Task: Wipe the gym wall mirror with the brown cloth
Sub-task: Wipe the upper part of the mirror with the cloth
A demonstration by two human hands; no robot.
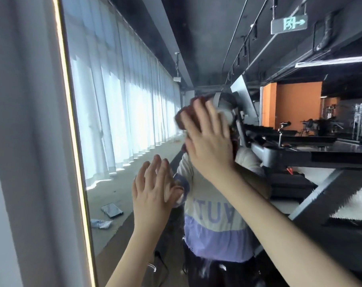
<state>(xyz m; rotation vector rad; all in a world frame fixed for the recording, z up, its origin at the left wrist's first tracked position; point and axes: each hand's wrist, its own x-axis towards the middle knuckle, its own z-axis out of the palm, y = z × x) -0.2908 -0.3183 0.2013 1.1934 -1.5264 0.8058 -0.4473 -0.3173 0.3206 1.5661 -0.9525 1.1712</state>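
Note:
The wall mirror (134, 90) fills most of the view, and its lit gold edge (72, 121) runs down the left. My right hand (207, 137) presses the brown cloth (183, 114) flat against the glass at about head height, fingers spread and straight. Only the cloth's upper and left edges show past the fingers. My left hand (153, 191) rests flat on the mirror lower and to the left, fingers straight and together, holding nothing. Behind both hands the glass shows my own reflection in a cream and purple top.
A grey wall panel (20, 141) borders the mirror on the left. Reflected in the glass are white curtains (118, 96), a dark ceiling with an exit sign (289, 23), gym machines (300, 146), an orange wall, and a phone (111, 210) and a wrapper on the floor.

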